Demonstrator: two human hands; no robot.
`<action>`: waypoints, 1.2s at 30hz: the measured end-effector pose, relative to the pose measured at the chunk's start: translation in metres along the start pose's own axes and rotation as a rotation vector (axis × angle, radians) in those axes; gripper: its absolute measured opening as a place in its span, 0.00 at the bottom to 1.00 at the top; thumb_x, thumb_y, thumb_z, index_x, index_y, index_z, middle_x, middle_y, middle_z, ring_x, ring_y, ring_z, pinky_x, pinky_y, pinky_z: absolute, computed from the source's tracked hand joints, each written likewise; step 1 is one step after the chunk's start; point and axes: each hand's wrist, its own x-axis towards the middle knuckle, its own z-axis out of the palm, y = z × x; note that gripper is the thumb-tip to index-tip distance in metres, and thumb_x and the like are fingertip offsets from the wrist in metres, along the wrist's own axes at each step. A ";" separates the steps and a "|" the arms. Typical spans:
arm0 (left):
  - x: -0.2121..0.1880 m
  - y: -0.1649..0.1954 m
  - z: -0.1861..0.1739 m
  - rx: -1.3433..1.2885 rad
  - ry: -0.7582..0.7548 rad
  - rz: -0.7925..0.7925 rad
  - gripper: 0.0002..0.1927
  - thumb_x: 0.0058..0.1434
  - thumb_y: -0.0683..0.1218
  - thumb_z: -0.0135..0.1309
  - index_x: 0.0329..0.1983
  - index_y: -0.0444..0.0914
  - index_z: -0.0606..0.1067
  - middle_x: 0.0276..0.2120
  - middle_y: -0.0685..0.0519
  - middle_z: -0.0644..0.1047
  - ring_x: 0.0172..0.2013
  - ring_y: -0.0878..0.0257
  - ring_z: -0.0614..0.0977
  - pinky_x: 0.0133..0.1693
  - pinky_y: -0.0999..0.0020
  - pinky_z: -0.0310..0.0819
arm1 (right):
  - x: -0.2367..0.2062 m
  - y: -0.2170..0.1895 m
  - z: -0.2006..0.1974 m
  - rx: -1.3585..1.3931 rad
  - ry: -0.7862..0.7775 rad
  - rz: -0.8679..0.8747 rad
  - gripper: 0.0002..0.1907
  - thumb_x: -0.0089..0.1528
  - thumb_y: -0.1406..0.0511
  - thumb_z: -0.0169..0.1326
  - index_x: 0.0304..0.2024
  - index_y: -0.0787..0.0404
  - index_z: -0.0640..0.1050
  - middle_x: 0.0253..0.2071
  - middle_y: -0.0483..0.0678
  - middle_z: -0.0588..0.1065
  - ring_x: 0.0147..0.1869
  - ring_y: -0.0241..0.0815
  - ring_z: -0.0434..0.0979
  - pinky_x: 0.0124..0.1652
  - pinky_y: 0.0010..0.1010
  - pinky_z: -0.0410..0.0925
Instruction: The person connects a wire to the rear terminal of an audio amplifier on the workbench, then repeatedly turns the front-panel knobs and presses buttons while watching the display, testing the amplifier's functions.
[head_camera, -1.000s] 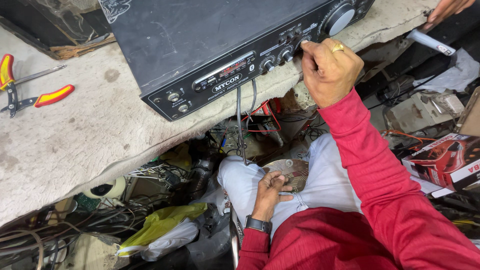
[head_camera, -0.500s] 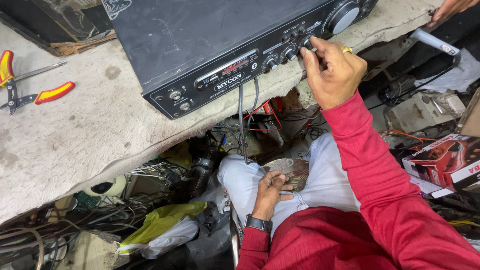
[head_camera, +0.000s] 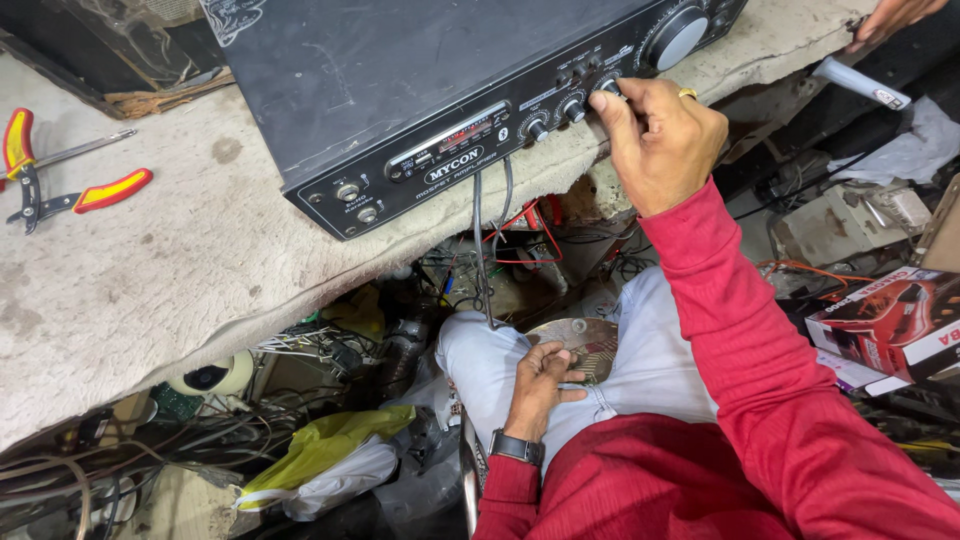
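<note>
A black amplifier (head_camera: 400, 90) lies on the rough bench with its front panel over the edge. My right hand (head_camera: 660, 135), in a red sleeve and wearing a ring, reaches up to that panel. Its fingertips pinch a small knob (head_camera: 606, 88) in the row left of the large silver dial (head_camera: 680, 35). My left hand (head_camera: 545, 385), with a dark wristwatch, rests on my lap. Its fingers curl on the edge of a round grey disc (head_camera: 585, 340). Two thin cables (head_camera: 490, 230) hang from the panel towards my lap.
Pliers with red and yellow handles (head_camera: 60, 175) lie at the bench's left. Another person's hand (head_camera: 890, 15) shows at top right above a white tube (head_camera: 860, 82). A red box (head_camera: 890, 320) sits right, with tangled wires and a yellow-green bag (head_camera: 320, 450) under the bench.
My right hand has gone from a loose fist beside the panel to fingertips pinched on a small knob. My left hand stays on the disc in my lap.
</note>
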 end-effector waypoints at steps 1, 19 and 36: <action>0.000 0.000 0.000 -0.001 0.001 -0.004 0.20 0.69 0.44 0.49 0.61 0.30 0.66 0.46 0.45 0.77 0.38 0.60 0.83 0.32 0.66 0.87 | 0.000 -0.001 -0.001 0.000 -0.006 0.013 0.11 0.70 0.65 0.67 0.45 0.68 0.80 0.35 0.54 0.80 0.36 0.46 0.82 0.36 0.32 0.71; -0.002 0.003 0.000 0.012 0.004 -0.009 0.20 0.69 0.45 0.51 0.61 0.31 0.67 0.46 0.46 0.76 0.39 0.60 0.83 0.33 0.65 0.87 | 0.005 -0.007 -0.005 -0.117 -0.040 -0.069 0.09 0.65 0.72 0.66 0.43 0.63 0.78 0.32 0.47 0.75 0.31 0.39 0.76 0.32 0.30 0.66; -0.003 0.002 0.002 0.013 -0.005 0.014 0.20 0.69 0.44 0.50 0.61 0.30 0.67 0.46 0.45 0.76 0.38 0.60 0.83 0.33 0.65 0.86 | 0.003 -0.003 -0.001 -0.172 -0.080 0.095 0.17 0.74 0.59 0.58 0.33 0.63 0.79 0.26 0.52 0.74 0.30 0.53 0.75 0.32 0.42 0.63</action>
